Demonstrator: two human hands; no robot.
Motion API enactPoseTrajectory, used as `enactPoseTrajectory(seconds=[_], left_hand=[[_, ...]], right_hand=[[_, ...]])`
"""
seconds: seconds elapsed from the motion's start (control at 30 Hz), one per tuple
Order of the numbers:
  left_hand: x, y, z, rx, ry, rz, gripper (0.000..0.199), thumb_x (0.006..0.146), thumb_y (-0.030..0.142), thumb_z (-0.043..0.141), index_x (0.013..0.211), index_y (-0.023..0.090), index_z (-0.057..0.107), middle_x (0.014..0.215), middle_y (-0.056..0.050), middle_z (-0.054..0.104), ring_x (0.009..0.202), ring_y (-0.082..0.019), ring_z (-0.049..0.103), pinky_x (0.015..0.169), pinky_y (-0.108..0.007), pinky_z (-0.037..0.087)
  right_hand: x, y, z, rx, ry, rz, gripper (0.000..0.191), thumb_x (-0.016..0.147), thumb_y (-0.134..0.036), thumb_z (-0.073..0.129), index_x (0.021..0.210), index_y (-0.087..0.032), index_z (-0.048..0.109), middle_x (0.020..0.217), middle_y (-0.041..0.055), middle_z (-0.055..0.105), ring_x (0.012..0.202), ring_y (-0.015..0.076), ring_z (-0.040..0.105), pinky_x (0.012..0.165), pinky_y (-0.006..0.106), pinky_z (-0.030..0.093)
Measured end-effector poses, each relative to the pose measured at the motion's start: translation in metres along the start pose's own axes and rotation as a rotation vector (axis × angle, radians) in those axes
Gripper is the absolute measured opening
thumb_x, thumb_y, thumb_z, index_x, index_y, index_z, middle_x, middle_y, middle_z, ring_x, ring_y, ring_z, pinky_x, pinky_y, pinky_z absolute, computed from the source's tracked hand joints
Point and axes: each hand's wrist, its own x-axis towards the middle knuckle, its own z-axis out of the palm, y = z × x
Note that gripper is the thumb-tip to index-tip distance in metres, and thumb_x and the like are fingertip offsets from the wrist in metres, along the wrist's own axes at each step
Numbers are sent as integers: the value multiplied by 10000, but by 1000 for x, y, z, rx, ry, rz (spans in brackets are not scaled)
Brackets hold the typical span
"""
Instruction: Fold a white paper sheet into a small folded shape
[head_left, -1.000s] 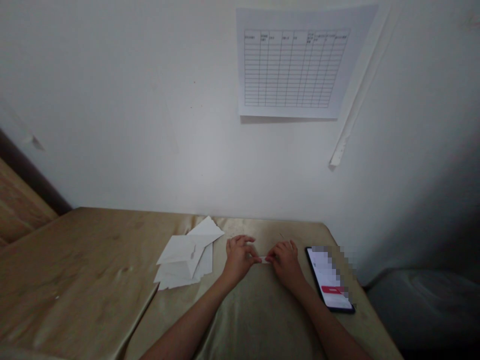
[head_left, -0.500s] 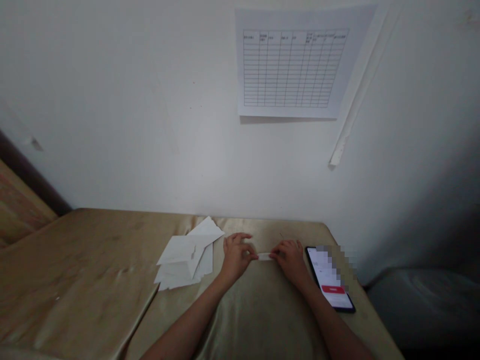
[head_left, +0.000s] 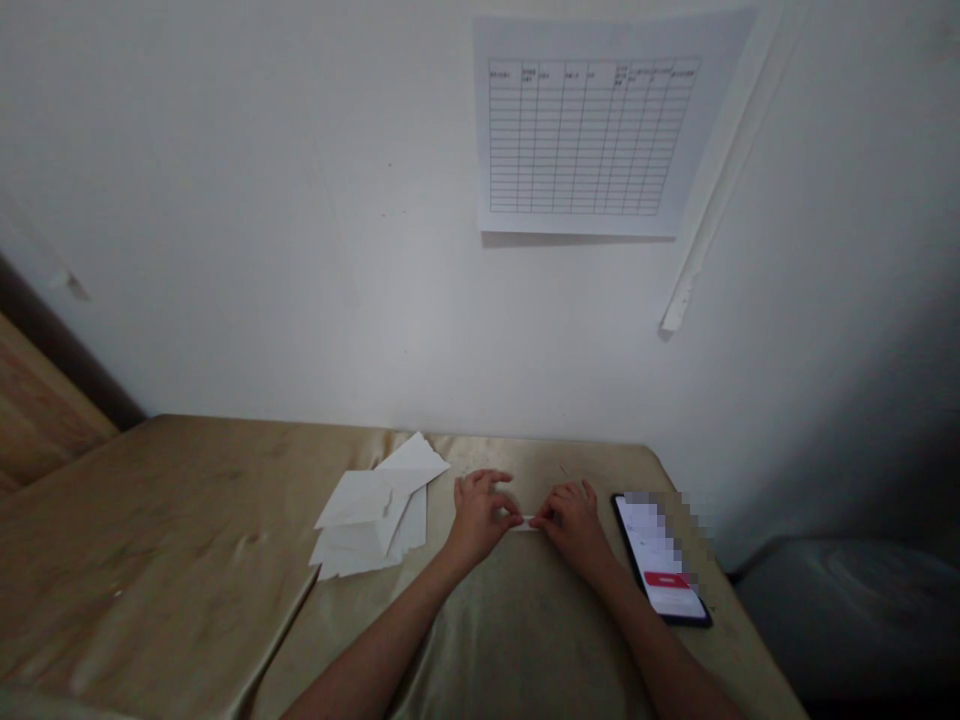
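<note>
A small, narrow strip of white paper (head_left: 525, 523) lies between my two hands, over the gold-brown cloth surface (head_left: 517, 620). My left hand (head_left: 480, 512) pinches its left part between thumb and index finger, the other fingers raised. On the right part, my right hand (head_left: 571, 520) has thumb and fingertips pressed together. The fingertips of both hands are close to each other. Left of my left hand, several loose white papers (head_left: 356, 510) overlap in a pile.
A phone (head_left: 660, 560) with a lit screen lies right of my right hand. The white wall (head_left: 300, 250) rises behind the surface, with a printed table sheet (head_left: 585, 140) on it. A dark rounded object (head_left: 847, 600) stands at the lower right.
Both hands have moved closer together along the strip, so less of it shows between them. They are slightly lower. The pile and the phone lie as before.
</note>
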Motion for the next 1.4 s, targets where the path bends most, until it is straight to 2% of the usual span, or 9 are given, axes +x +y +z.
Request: enactPoseTrajectory(seconds=[0.17,0.3,0.4,0.5,0.57,0.67,0.83,1.13,1.4], left_hand=[[1,-1,2,-10,42,-2,99,700,212,843,698,286,778,1281,-5,655,1274,-308,450,1126,-577,233],[1,0,0,-13,23,-37,100,696,215,842,702,293,780,1298,-2,646,1309,-329,416,1138,-608,189],[2,-1,1,-20,19,-53,106,691,214,844,703,300,785,1293,1,650,1304,-325,419,1125,-580,244],[3,-3,1,-50,63,-61,100,697,203,833,692,290,783,1270,1,662,1281,-303,437,1107,-521,316],[3,-4,0,-72,103,-76,97,700,194,825,683,278,779,1270,-2,662,1283,-300,435,1107,-510,330],[4,-4,-3,-89,158,-99,97,699,177,815,692,265,773,1278,-14,661,1299,-309,429,1117,-526,320],[5,-5,-4,-131,152,-94,62,728,202,797,714,260,777,1278,-25,666,1290,-307,452,1122,-529,322],[5,1,1,-101,96,-101,36,741,267,802,741,302,794,1264,-4,681,1257,-296,488,1099,-536,330],[-1,1,11,-99,39,-70,74,767,250,777,793,317,794,1287,-2,667,1280,-295,470,1121,-572,283]], right_hand=[[1,4,1,0,22,18,124,882,-265,652,763,-236,674,888,8,681,1014,228,586,1146,570,138],[-1,2,0,-26,35,6,156,898,-229,614,746,-217,650,866,13,666,975,212,595,1146,545,158],[-1,2,1,-25,58,-1,158,903,-248,617,754,-220,663,865,15,666,969,212,591,1140,530,179],[2,6,2,15,101,16,142,890,-295,651,771,-227,687,869,19,668,982,221,582,1108,495,245],[3,10,3,45,154,40,110,867,-331,684,834,-230,708,902,32,671,1002,234,573,1062,462,307],[3,15,4,73,241,86,210,833,-364,716,997,-233,722,993,64,667,1046,264,550,992,435,377],[2,15,7,176,206,84,244,829,-280,689,1066,-274,744,1056,78,646,1104,278,518,1001,436,411],[4,6,9,329,123,81,127,808,-242,677,894,-272,766,1060,73,654,1123,275,515,1015,437,423],[5,6,11,436,131,69,97,824,-297,643,822,-237,719,1008,63,679,1077,244,563,986,403,444]])
